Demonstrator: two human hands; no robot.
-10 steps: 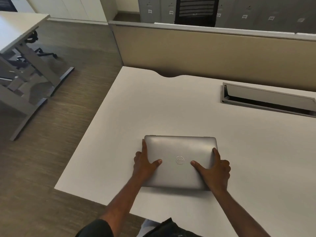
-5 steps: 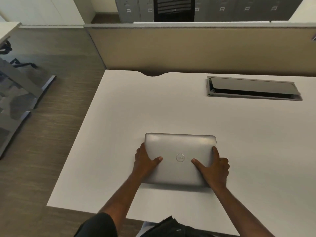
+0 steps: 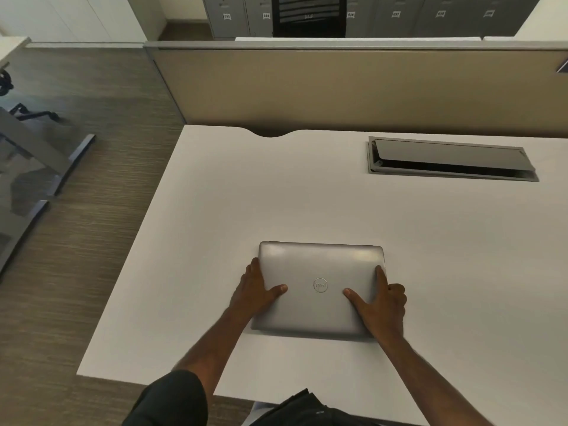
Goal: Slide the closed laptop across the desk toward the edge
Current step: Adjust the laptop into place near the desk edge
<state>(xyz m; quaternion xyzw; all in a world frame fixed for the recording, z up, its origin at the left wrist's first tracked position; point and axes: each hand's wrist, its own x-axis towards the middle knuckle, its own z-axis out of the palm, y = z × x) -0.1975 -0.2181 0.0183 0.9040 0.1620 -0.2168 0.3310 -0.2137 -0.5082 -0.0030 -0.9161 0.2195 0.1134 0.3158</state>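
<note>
A closed silver laptop [image 3: 319, 272] with a round logo lies flat on the white desk [image 3: 246, 195], a short way in from the near edge. My left hand [image 3: 255, 290] grips its left side, thumb on the lid and fingers along the edge. On the right side, my right hand [image 3: 379, 302] holds it the same way, thumb on the lid and index finger stretched along the right edge.
A grey cable hatch [image 3: 448, 159] with its flap raised is set into the desk at the far right. A beige partition [image 3: 338, 87] stands along the desk's far edge. Floor lies left of the desk, with another desk's metal legs [image 3: 37, 167] there.
The view has swung and now looks at the desk more squarely. The laptop and both hands hold about the same pose; any sliding of the laptop over the desk is too small to tell.
</note>
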